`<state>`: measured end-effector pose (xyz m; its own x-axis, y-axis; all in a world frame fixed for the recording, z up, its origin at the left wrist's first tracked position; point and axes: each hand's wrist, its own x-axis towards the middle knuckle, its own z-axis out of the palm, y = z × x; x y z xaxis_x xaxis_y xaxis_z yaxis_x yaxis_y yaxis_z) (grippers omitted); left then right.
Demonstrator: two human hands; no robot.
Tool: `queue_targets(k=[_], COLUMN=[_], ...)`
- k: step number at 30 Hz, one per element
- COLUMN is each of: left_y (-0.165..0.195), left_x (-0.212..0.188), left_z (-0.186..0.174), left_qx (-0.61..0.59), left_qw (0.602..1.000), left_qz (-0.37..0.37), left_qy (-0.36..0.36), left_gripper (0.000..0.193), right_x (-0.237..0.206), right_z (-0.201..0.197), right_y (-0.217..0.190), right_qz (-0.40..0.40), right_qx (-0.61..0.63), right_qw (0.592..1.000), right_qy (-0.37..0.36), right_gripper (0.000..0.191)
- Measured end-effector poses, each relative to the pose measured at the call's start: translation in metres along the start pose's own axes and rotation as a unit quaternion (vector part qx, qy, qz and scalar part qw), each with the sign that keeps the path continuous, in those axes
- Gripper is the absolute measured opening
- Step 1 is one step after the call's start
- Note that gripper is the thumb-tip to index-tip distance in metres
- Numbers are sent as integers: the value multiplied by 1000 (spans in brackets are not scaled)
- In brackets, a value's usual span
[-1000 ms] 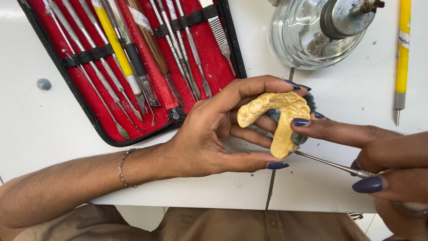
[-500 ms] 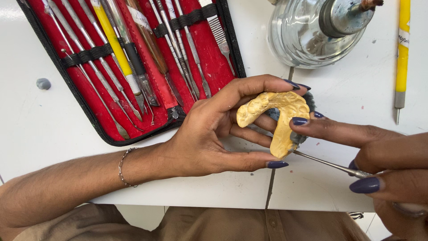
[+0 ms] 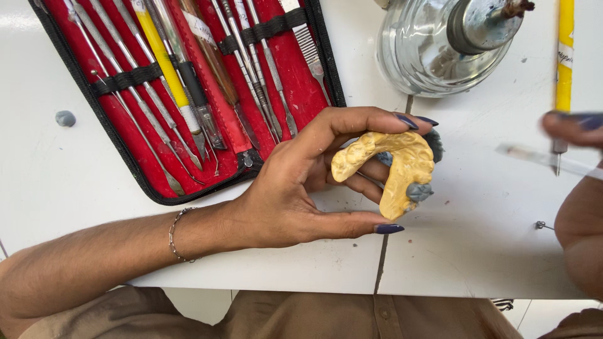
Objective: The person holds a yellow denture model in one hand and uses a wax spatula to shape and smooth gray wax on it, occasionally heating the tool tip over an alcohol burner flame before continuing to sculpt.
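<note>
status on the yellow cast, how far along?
Done: grey lumps already sit on the yellow horseshoe-shaped cast. In hand: the left hand holds the cast up over the white table; the right hand, blurred, holds a thin tool off to the side. Left: the tool is not on the cast now.

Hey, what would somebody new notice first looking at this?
The left hand at centre holds up a yellow horseshoe-shaped dental cast with grey lumps on it. Behind it, upper left, lies an open red tool case full of metal instruments; a glass burner stands upper right.
</note>
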<state>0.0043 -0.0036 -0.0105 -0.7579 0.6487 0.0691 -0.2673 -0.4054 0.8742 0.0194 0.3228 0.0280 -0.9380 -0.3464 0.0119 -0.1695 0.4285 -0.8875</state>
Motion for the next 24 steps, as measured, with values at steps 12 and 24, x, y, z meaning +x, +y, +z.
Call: queue_targets(k=[12, 24], left_y=[-6, -6], left_x=[-2, -1], left_z=[2, -1], left_qx=[12, -21], left_qw=[1000, 999], left_qz=[15, 17], left_qy=[8, 26], left_gripper=[58, 67], right_x=[8, 4], right_z=[-14, -16], right_y=[89, 97], right_qz=[115, 125], right_qx=[-107, -99], right_qw=[977, 975], right_qy=[142, 156], right_gripper=[9, 11])
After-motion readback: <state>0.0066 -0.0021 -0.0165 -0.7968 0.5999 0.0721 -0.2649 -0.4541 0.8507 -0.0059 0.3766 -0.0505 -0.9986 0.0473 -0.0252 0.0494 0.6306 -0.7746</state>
